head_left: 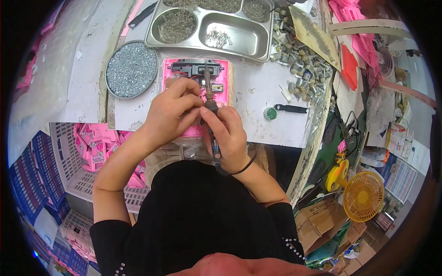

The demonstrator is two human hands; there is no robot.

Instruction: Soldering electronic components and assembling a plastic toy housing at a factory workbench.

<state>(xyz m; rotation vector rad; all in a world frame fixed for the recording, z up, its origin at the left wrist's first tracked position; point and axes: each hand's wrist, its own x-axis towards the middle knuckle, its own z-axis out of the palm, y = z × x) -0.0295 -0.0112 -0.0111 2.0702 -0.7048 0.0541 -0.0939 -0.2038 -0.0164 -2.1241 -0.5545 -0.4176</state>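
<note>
Dark-handled corded tool (pixel 210 105), resembling a soldering iron, gripped in the right hand (pixel 231 140), its tip directed toward the far side. The left hand (pixel 177 108) has its fingers curled just beside the tool; whether they pinch anything cannot be told. Beneath them, partly hidden, lies an open pink housing (pixel 222 97) with a black module (pixel 195 69) at its far end. Left: a round dish (pixel 124 97) of small silvery pieces. Far: a compartmented steel tray (pixel 236 41) containing small metal parts. Right: a small green pot (pixel 270 113) near a black strip (pixel 291 109); beyond, heaped metal blocks (pixel 301 71). Near left: a pale crate (pixel 71 172) containing pink parts (pixel 99 149).
</note>
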